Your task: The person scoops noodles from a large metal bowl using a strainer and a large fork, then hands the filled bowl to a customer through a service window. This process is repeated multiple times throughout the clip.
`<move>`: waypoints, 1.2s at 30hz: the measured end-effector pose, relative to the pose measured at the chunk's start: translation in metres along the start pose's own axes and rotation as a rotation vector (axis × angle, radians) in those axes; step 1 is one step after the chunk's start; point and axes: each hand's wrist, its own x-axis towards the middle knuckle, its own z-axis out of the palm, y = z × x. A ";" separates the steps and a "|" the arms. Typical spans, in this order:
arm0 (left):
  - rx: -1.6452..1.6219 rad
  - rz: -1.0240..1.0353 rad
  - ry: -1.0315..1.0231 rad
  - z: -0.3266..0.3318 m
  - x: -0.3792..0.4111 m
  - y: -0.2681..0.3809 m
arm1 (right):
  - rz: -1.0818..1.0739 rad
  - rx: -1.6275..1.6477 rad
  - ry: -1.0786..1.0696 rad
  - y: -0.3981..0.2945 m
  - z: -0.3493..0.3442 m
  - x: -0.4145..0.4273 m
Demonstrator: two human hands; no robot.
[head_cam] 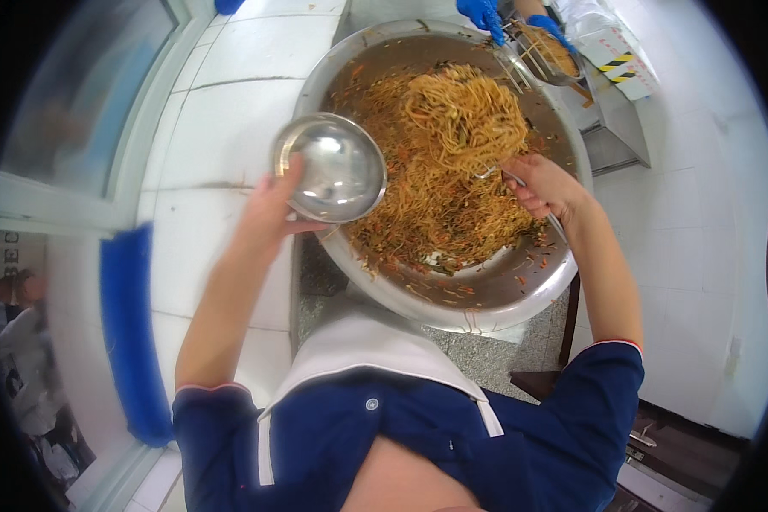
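Observation:
My left hand [272, 201] holds a shiny stainless steel bowl [329, 168] by its near left side, over the left rim of a large metal basin [480, 307]. No food shows in the bowl. In my right hand [544, 185] is the handle of a metal utensil [558, 227], whose kind I cannot tell. Just beyond that hand, a thick clump of noodles [467, 118] covers the utensil's far end. Beneath the clump, the basin holds more noodles mixed with shredded carrot and greens [416, 211].
Across the basin, another person's blue-gloved hands [483, 16] hold a metal utensil [512, 69] and a metal bowl of noodles [550, 54]. A white-tiled ledge [230, 141] runs along the left, beside a window [96, 83] and a blue roll [131, 333]. A white box [621, 57] stands far right.

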 end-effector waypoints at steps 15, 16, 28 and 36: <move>-0.146 0.212 0.059 0.131 0.078 0.019 | 0.038 -0.991 0.090 -0.129 -0.011 0.001; -0.139 0.220 0.089 0.132 0.079 0.016 | 0.030 -1.129 0.095 -0.141 -0.008 -0.001; -0.101 0.250 0.212 0.135 0.081 0.009 | -0.187 -1.752 0.284 -0.181 0.058 -0.015; -0.277 0.154 0.008 0.101 0.084 0.003 | -0.240 -1.831 0.434 -0.202 0.045 -0.053</move>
